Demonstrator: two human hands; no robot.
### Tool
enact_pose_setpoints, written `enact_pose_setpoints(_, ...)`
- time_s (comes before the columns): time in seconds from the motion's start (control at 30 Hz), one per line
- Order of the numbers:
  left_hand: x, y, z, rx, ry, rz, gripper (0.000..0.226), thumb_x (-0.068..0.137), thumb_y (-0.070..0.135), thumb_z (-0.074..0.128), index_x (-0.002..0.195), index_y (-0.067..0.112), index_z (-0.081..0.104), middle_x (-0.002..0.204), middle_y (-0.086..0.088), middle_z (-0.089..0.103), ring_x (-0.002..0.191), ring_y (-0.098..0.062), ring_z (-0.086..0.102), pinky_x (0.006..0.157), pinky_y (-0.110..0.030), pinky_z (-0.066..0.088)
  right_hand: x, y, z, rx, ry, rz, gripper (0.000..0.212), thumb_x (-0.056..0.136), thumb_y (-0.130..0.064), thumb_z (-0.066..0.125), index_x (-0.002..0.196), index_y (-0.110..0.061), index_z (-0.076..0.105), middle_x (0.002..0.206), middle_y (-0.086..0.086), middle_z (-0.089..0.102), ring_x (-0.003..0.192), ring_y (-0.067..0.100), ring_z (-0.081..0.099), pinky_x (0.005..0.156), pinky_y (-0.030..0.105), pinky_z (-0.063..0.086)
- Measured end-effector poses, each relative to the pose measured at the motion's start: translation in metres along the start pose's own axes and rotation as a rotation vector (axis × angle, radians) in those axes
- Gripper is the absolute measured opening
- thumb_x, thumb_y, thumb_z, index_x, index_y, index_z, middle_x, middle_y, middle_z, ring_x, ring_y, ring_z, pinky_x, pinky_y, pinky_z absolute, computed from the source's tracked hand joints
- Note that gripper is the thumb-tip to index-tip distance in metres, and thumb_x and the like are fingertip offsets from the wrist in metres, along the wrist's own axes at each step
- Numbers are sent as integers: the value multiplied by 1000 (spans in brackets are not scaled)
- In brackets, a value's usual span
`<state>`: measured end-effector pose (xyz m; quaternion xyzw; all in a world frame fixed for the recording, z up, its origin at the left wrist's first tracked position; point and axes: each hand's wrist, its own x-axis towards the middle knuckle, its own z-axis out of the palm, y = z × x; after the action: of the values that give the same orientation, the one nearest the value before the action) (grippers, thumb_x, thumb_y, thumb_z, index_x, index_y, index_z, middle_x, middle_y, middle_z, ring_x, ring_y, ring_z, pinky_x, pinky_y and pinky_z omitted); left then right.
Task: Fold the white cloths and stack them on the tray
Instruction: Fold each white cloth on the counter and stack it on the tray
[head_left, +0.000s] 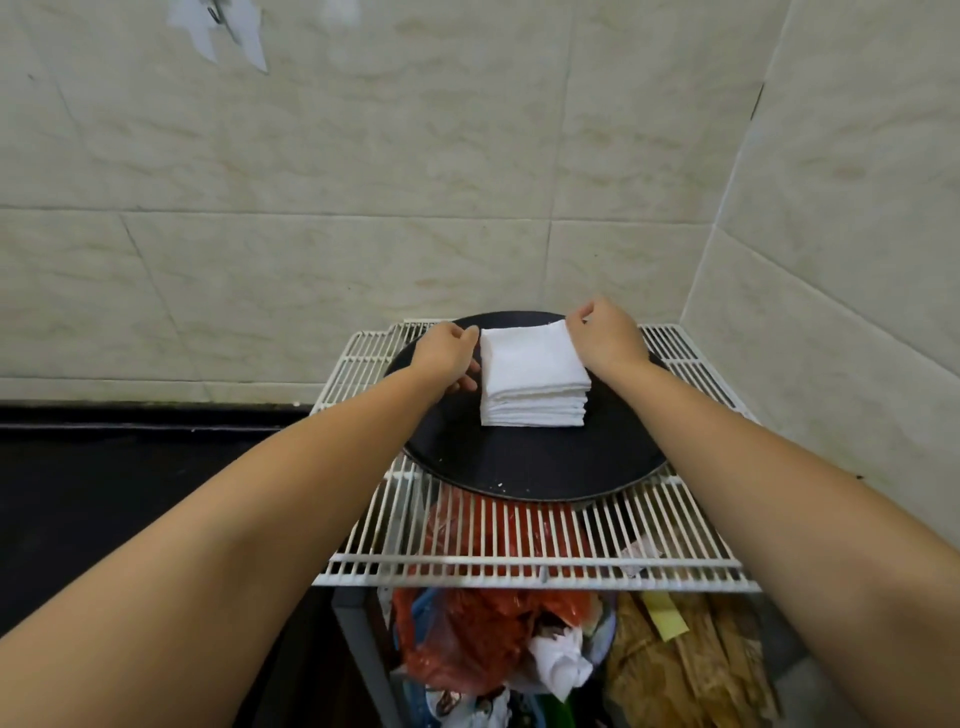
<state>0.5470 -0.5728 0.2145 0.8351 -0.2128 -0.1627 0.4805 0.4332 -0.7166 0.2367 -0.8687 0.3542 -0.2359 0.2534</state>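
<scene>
A stack of several folded white cloths (531, 375) sits on a round black tray (524, 467). The tray rests on a white wire rack. My left hand (445, 356) lies against the stack's left side, fingers curled towards its edge. My right hand (605, 335) is at the stack's far right corner, its fingertips pinching the top cloth there. Both forearms reach in from the bottom of the view.
The white wire rack (467, 551) stands in a tiled corner, with walls close behind and to the right. Under it are red plastic bags (467, 639), crumpled paper and cardboard pieces (691, 670). A dark counter (130, 493) lies to the left.
</scene>
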Motion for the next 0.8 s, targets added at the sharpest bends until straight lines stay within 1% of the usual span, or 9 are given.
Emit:
enact_pose_setpoints(0.03,-3,-2,-7,-11,7,-4,29,100,34,37,102,9,50,72,-5,63,46,-18,55,41,-24,34,-3,-7,-1,-12,34,-26,22,98,-27,37,99,-11,52,87,2,52,77,21,46,63,30,34)
enact_pose_setpoints(0.1,-10,-7,-24,-20,24,16,28,100,34,36,102,11,50,73,-3,62,45,-16,54,42,-23,34,-11,-27,1,-27,66,-93,24,99,-26,37,105,-10,54,95,5,56,80,22,48,66,29,34)
enact_pose_setpoints(0.17,-20,-16,-46,-5,45,47,27,101,33,36,96,11,51,70,-3,61,42,-15,53,42,-21,34,-23,-54,9,-32,47,-165,25,99,-25,36,105,-9,55,99,7,60,82,23,51,67,30,35)
enact_pose_setpoints(0.27,-39,-38,-91,22,84,93,29,101,29,37,81,12,50,66,-4,59,28,-8,50,34,-16,30,-52,-104,32,-40,-18,-285,27,98,-25,37,105,-8,57,101,12,64,92,32,57,70,34,41)
enact_pose_setpoints(0.4,-85,-85,-175,109,175,93,28,101,28,37,92,8,54,65,-2,59,25,-5,48,46,-24,37,-109,-181,81,-53,-108,-466,24,97,-26,40,104,-12,58,102,12,64,96,33,59,70,33,39)
enact_pose_setpoints(0.47,-117,-119,-223,203,240,65,28,101,30,37,94,10,56,66,-1,60,31,-7,51,47,-24,39,-145,-221,116,-47,-162,-560,24,96,-26,42,104,-12,58,104,12,63,97,32,59,73,34,42)
enact_pose_setpoints(0.57,-173,-180,-294,374,331,2,29,99,33,39,90,12,58,72,-3,66,44,-16,59,55,-27,47,-210,-274,178,-25,-262,-678,22,96,-29,43,102,-13,59,106,12,61,98,33,59,78,38,46)
enact_pose_setpoints(0.67,-227,-238,-344,499,359,-90,31,98,36,39,90,12,58,76,-5,69,56,-24,67,64,-33,53,-271,-307,232,-68,-342,-764,25,98,-32,40,105,-14,56,109,8,58,99,30,58,73,36,42)
enact_pose_setpoints(0.8,-303,-326,-416,619,390,-273,31,98,38,39,92,14,58,83,-4,67,77,-27,65,70,-36,51,-366,-358,307,-105,-483,-892,27,100,-32,38,110,-14,54,112,7,55,99,28,57,67,33,38)
